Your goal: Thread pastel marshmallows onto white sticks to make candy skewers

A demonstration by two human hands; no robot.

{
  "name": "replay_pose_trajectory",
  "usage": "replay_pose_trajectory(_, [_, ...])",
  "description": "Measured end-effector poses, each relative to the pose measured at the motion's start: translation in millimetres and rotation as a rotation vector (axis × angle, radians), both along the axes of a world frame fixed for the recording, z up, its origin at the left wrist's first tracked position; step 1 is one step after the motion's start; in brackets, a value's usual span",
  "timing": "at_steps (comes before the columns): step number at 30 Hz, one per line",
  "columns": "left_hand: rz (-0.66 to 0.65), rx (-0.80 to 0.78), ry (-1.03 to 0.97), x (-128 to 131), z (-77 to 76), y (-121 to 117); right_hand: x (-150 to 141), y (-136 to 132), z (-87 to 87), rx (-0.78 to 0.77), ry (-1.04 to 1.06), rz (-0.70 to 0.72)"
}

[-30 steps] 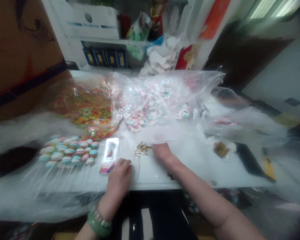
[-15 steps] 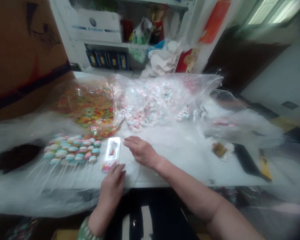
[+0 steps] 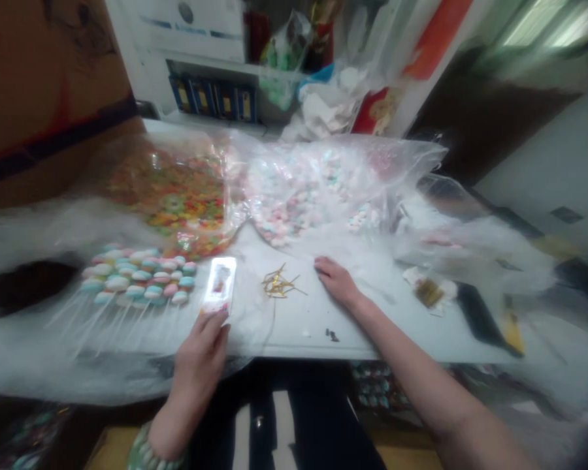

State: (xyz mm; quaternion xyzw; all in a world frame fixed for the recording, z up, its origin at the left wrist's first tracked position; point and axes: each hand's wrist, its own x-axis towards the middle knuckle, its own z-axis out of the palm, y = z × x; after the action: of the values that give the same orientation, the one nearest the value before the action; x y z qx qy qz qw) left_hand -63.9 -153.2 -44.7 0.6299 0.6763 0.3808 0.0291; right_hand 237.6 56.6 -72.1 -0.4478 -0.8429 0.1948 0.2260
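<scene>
My left hand (image 3: 202, 346), with a beaded bracelet at the wrist, has its fingers closed on the lower end of a small clear packet (image 3: 220, 277) with pink print. Left of that packet lie several striped marshmallow lollipops (image 3: 140, 282) in pastel colours, their white sticks toward me. A loose pile of gold twist ties (image 3: 277, 284) rests on the table between the packet and my right hand (image 3: 337, 281). That hand lies palm down with its fingers loosely stretched, and nothing shows in it.
Large clear bags of colourful gummies (image 3: 181, 202) and pastel marshmallows (image 3: 304, 196) cover the back of the white table (image 3: 294, 333). At right are a gold bundle on paper (image 3: 428, 292), a dark flat object (image 3: 477, 313) and a yellow tool (image 3: 512, 329). A cardboard box (image 3: 49, 98) stands left.
My right hand has moved right, uncovering the gold twist ties. My left hand has shifted slightly left, at the packet's lower end. The view has tilted a little.
</scene>
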Motion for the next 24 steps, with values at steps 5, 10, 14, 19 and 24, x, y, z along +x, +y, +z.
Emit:
replay_pose_trajectory(5, [0.019, 0.011, -0.021, -15.5, 5.8, -9.4, 3.1, -48.2, -4.5, 0.263, 0.083, 0.058])
replay_pose_trajectory(10, [0.05, -0.042, -0.199, -18.0, 4.1, -22.6, -24.7, -86.1, 20.7, 0.396, 0.106, 0.05])
replay_pose_trajectory(14, [0.164, -0.148, -0.401, -8.7, 7.2, -31.7, -55.9, -101.1, 28.1, 0.399, 0.186, 0.101])
replay_pose_trajectory(19, [0.322, -0.215, -0.473, -12.4, 14.9, -38.1, -93.1, -107.3, 5.3, 0.368, 0.284, 0.182])
replay_pose_trajectory(24, [0.444, -0.164, -0.53, -24.8, 19.9, -49.1, -104.1, -122.3, -10.7, 0.204, 0.271, 0.144])
